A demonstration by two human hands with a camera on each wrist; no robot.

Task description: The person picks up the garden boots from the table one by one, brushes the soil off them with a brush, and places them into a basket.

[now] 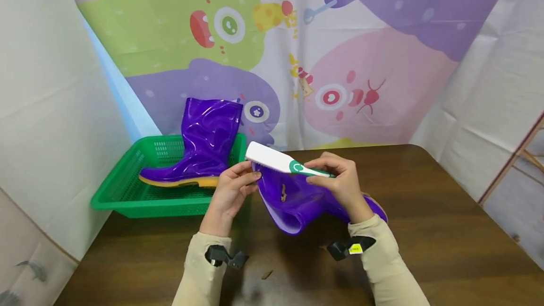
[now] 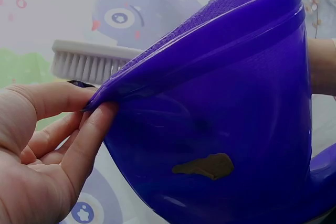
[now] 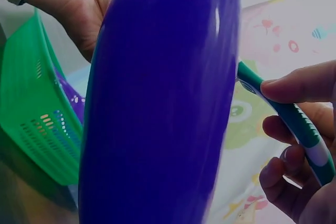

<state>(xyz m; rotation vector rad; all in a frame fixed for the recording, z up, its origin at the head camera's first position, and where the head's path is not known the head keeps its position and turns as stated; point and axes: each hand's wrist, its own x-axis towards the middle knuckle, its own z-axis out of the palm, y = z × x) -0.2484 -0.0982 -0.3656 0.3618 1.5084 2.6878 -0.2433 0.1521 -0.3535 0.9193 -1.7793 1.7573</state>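
Observation:
My left hand [image 1: 233,188] pinches the top rim of a shiny purple rain boot [image 1: 306,197] between thumb and fingers, holding it tilted above the table. A brown smear [image 2: 207,167] marks the boot's shaft, plain in the left wrist view. In my right hand [image 1: 340,178] is the green and white handle [image 3: 294,116] of a scrub brush [image 1: 272,157]. The brush's white bristles [image 2: 86,66] point down beside the boot's rim; whether they touch it I cannot tell. In the right wrist view the boot's shaft hides the brush head.
A green plastic basket [image 1: 157,209] stands at the left, with a second purple boot [image 1: 208,138] with a yellow sole upright in it. A small brown scrap [image 1: 267,274] lies on the dark wooden table [image 1: 459,249] near its front. A cartoon-print cloth [image 1: 280,60] hangs behind.

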